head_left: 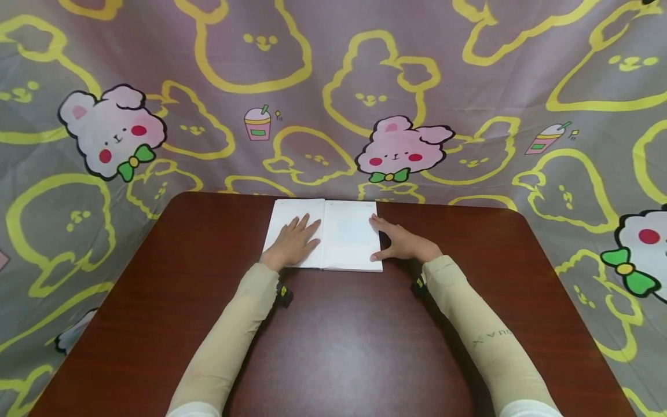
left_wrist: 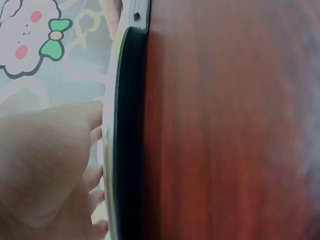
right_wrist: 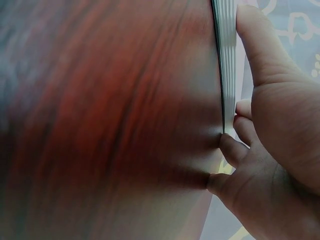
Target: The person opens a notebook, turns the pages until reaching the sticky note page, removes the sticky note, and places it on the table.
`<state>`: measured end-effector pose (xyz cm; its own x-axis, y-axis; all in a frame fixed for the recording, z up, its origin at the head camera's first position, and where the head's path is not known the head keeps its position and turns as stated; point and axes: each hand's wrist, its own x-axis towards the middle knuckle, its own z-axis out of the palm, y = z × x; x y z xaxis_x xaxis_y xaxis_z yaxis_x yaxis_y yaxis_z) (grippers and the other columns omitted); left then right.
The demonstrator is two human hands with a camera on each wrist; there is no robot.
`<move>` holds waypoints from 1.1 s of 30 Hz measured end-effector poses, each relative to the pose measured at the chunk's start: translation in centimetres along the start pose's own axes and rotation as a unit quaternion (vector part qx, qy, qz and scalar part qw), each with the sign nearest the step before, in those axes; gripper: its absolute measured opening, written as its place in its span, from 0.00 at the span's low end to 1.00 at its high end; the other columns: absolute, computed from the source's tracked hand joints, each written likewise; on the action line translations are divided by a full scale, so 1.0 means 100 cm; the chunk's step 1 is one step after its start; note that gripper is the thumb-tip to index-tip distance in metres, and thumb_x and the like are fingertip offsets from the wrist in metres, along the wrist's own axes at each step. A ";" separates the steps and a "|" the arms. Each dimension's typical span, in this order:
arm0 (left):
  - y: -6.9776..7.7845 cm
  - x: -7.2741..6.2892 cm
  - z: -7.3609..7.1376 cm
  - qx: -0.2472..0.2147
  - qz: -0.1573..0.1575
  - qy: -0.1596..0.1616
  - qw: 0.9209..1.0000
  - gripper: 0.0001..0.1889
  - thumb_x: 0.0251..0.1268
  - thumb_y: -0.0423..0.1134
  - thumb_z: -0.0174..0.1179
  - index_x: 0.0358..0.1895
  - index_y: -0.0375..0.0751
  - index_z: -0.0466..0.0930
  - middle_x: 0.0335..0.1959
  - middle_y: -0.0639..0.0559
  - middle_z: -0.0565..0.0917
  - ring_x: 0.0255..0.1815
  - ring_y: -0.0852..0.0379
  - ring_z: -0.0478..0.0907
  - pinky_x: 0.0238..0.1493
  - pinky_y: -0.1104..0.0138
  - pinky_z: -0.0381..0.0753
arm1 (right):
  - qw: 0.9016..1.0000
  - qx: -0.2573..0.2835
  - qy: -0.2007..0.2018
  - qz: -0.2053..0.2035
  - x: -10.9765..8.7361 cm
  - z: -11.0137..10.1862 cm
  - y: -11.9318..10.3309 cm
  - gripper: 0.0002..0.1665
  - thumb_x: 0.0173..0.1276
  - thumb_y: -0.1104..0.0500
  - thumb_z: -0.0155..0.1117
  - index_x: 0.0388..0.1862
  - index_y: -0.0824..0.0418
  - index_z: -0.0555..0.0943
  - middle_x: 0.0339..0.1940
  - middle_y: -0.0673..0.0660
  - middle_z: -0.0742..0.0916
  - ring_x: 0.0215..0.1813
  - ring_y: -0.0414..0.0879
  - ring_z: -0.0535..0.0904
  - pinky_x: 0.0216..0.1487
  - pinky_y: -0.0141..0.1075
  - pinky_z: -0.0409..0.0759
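At the left we see a patterned curtain with yellow outlines and a pale rabbit wearing a green bow, and beside it the left part of the reddish-brown table. From the lower left a beige sleeve reaches up across the wood, with a small black device at the wrist. Then we come to the left hand, laid palm down on the left page, its fingers straight and spread apart, the thumb pointing toward the middle fold. The book lies unfolded at the far edge of the table, its white pages facing up; on the right page we make out a pale bluish patch, though we cannot read any print. At that page's outer edge is the right hand: the thumb and forefinger stand well apart, both tips on the page's margin, while in the right wrist view two other fingertips reach down beside the layered page edges. We cannot tell how firmly they press. Further right, we find another black device, a second sleeve with dark lettering, and more curtain.
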<state>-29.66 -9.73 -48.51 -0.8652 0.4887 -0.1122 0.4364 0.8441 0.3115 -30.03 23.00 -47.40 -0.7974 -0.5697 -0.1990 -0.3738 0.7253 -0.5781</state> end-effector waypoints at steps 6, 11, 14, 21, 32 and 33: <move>-0.009 0.002 0.002 -0.017 -0.012 -0.027 0.999 0.33 0.83 0.56 0.36 0.84 0.50 0.45 0.84 0.41 0.40 0.84 0.34 0.38 0.79 0.37 0.39 | 1.000 -0.001 0.003 -0.003 0.002 0.001 0.001 0.67 0.60 0.44 0.78 0.84 0.66 0.46 0.85 0.63 0.49 0.85 0.60 0.42 0.79 0.66 0.43; -0.007 -0.002 -0.002 -0.030 -0.011 -0.053 0.998 0.33 0.84 0.56 0.35 0.84 0.50 0.42 0.85 0.41 0.38 0.84 0.35 0.34 0.79 0.38 0.36 | 1.000 0.002 -0.002 0.007 0.003 0.002 0.003 0.68 0.60 0.43 0.78 0.84 0.64 0.46 0.86 0.62 0.49 0.85 0.58 0.41 0.79 0.65 0.41; -0.005 -0.006 -0.008 -0.042 -0.005 -0.065 0.997 0.34 0.84 0.55 0.37 0.84 0.49 0.41 0.84 0.40 0.37 0.84 0.35 0.34 0.80 0.38 0.35 | 1.000 0.003 -0.004 0.008 0.003 0.002 0.004 0.68 0.59 0.43 0.78 0.84 0.64 0.46 0.86 0.62 0.49 0.85 0.58 0.41 0.79 0.66 0.40; -0.007 -0.006 -0.012 -0.054 0.003 -0.073 0.996 0.35 0.83 0.54 0.40 0.84 0.47 0.42 0.84 0.38 0.38 0.84 0.34 0.34 0.79 0.37 0.34 | 1.000 0.003 -0.003 0.008 0.002 0.002 0.002 0.68 0.60 0.43 0.78 0.84 0.63 0.46 0.86 0.61 0.49 0.85 0.58 0.41 0.79 0.65 0.41; -0.007 -0.004 -0.011 -0.046 -0.004 -0.075 0.996 0.35 0.83 0.54 0.41 0.84 0.48 0.42 0.84 0.39 0.37 0.84 0.35 0.33 0.80 0.38 0.34 | 1.000 0.014 0.001 -0.001 0.000 0.000 -0.001 0.67 0.60 0.45 0.78 0.84 0.65 0.46 0.85 0.64 0.49 0.85 0.60 0.41 0.78 0.68 0.40; -0.007 -0.004 -0.011 -0.046 -0.003 -0.075 0.996 0.35 0.83 0.54 0.41 0.84 0.48 0.42 0.84 0.39 0.37 0.84 0.35 0.33 0.79 0.38 0.34 | 1.000 0.014 0.001 0.001 0.000 0.000 -0.001 0.67 0.60 0.45 0.78 0.84 0.65 0.46 0.85 0.63 0.49 0.85 0.60 0.41 0.78 0.68 0.40</move>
<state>-29.91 -10.76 -47.61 -0.8184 0.5166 -0.2519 0.4004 0.8269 0.3947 -29.99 22.92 -47.31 -0.7985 -0.5683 -0.1984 -0.3596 0.7147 -0.5999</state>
